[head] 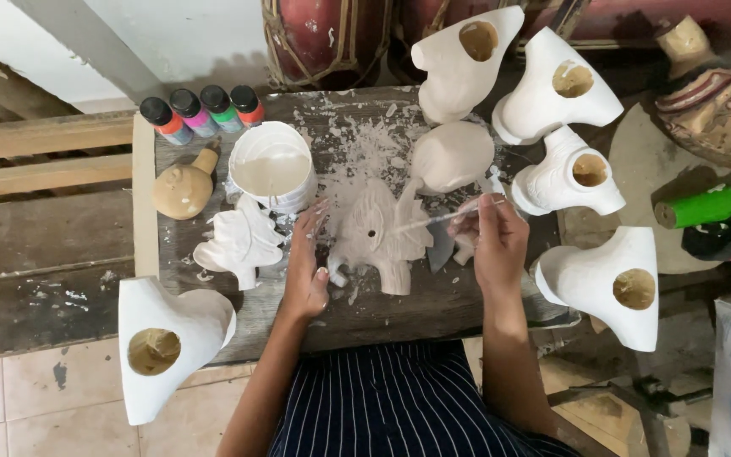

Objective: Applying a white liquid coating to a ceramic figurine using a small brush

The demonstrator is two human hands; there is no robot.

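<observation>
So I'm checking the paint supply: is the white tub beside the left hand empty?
No: the white tub, just beyond the left hand, holds a pool of pale paint.

bare forearms, no sleeves, white paint flecks on both hands, and a dark navy garment point(399, 398) with thin white pinstripes.

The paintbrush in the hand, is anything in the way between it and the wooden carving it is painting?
Nothing visible is. The right hand holds the paintbrush with its tip already on the pale wooden carving. The left hand lies flat at the carving's left side, away from the brush.
</observation>
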